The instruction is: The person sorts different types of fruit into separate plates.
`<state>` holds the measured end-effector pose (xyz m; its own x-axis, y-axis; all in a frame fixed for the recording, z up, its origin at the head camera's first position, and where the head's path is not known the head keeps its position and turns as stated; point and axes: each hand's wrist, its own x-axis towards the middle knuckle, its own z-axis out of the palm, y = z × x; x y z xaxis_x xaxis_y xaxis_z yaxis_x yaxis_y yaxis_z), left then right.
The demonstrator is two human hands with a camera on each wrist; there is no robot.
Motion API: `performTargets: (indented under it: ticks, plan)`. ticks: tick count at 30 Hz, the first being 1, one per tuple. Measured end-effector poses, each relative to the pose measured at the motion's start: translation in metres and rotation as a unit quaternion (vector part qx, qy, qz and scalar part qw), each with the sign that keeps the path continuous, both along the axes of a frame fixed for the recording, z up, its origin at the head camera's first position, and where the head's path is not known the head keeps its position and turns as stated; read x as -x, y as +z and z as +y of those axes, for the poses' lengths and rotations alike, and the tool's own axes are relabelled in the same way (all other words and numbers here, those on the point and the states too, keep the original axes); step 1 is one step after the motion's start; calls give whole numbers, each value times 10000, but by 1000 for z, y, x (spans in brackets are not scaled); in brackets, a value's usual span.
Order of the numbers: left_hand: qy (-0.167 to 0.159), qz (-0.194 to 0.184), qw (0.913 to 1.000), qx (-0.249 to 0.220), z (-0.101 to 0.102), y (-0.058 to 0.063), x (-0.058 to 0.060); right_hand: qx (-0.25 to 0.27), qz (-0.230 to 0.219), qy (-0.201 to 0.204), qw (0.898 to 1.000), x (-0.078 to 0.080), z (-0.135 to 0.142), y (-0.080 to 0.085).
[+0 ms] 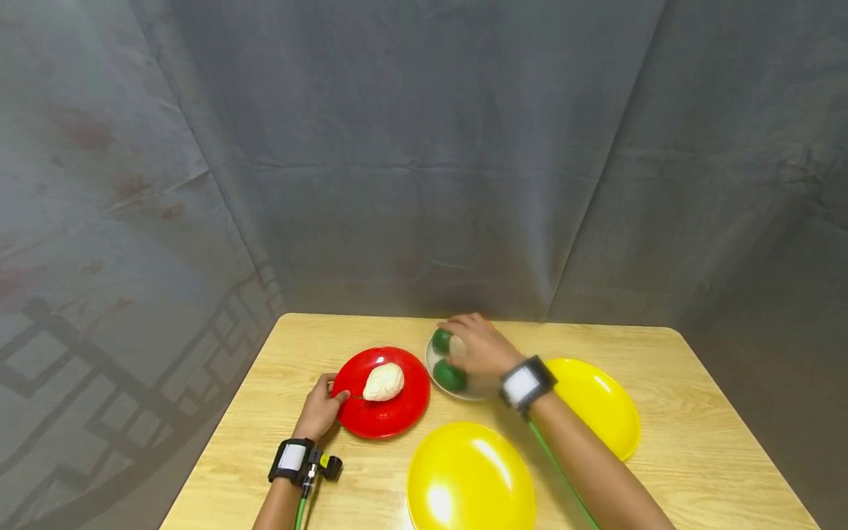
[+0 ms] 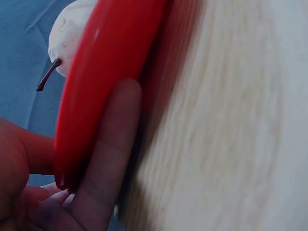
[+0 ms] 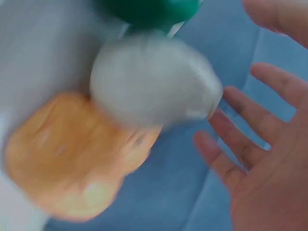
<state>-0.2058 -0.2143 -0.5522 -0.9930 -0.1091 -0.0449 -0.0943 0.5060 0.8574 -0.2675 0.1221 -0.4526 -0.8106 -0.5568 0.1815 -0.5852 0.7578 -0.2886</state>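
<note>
My left hand grips the left rim of a red plate, its thumb above and fingers beneath. On that plate lies a cream-white, pear-like fruit; a dark stem shows in the left wrist view. Over a white plate, my right hand reaches with fingers spread. Two dark green rounded things sit there, partly covered by the hand. The right wrist view, blurred, shows a pale rounded thing right at the fingertips, beside a lumpy orange thing.
A yellow plate stands at the table's front middle. Another yellow plate is to the right, partly under my right forearm. Grey cloth hangs behind the wooden table. Green cables run along both forearms.
</note>
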Motion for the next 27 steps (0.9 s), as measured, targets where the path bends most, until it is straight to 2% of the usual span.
performTargets:
  ticks: [4,7,10,13,16,22,24,27]
  plan:
    - [-11,73,10000,-50,-2,-2,-1,476,-73,-313,9984,0,24,-6]
    - [-5,122,9999,-54,-3,-2,0,404,-192,-485,9978,1,33,-11]
    - [41,103,9999,-22,-2,-1,0,260,-329,-470,9980,3,38,-18]
    - [71,42,10000,-29,-1,-2,-1,151,-166,-322,9992,5,40,-28]
    - [56,35,10000,-74,-1,-3,-2,45,205,-189,9996,9,39,-37]
    - [73,97,9999,-109,-1,-2,-1,18,721,-229,9971,14,33,-48]
    - [78,114,9998,-105,0,-2,0,32,741,-279,9969,14,32,-48]
    - [70,105,9998,-137,0,-3,0,215,381,-454,9980,13,32,-45]
